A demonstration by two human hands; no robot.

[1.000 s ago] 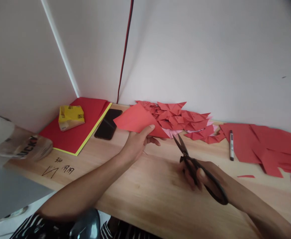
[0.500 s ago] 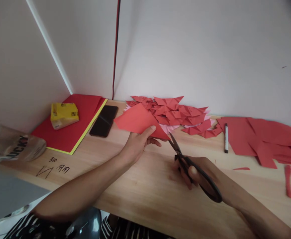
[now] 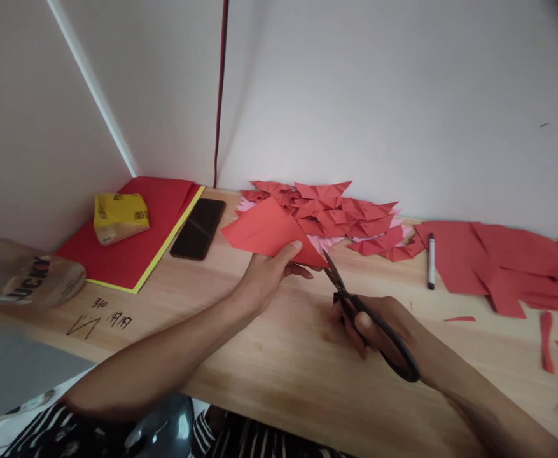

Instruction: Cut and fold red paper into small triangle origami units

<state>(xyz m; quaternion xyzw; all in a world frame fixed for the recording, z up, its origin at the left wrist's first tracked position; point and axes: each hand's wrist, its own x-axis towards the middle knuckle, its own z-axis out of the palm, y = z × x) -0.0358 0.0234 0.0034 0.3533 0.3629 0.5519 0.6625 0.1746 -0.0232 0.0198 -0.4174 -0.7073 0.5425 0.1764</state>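
Note:
My left hand [image 3: 264, 275] pinches the lower edge of a folded red paper sheet [image 3: 269, 230] and holds it just above the wooden table [image 3: 279, 356]. My right hand [image 3: 378, 327] grips black scissors [image 3: 355, 305] through the handles. The blade tips point up and left, right at the lower right corner of the red sheet. Behind the sheet, against the wall, lies a heap of folded red paper triangles [image 3: 340, 213].
A black phone [image 3: 197, 228] lies left of the sheet, beside a stack of red and yellow card [image 3: 140, 248] with a yellow packet [image 3: 119, 217] on it. A marker pen [image 3: 431, 261], red paper offcuts [image 3: 508, 261] and thin strips [image 3: 544, 337] lie to the right.
The scissors have moved up and left, from clear of the red sheet to its lower right corner. My left hand still holds the sheet in about the same place.

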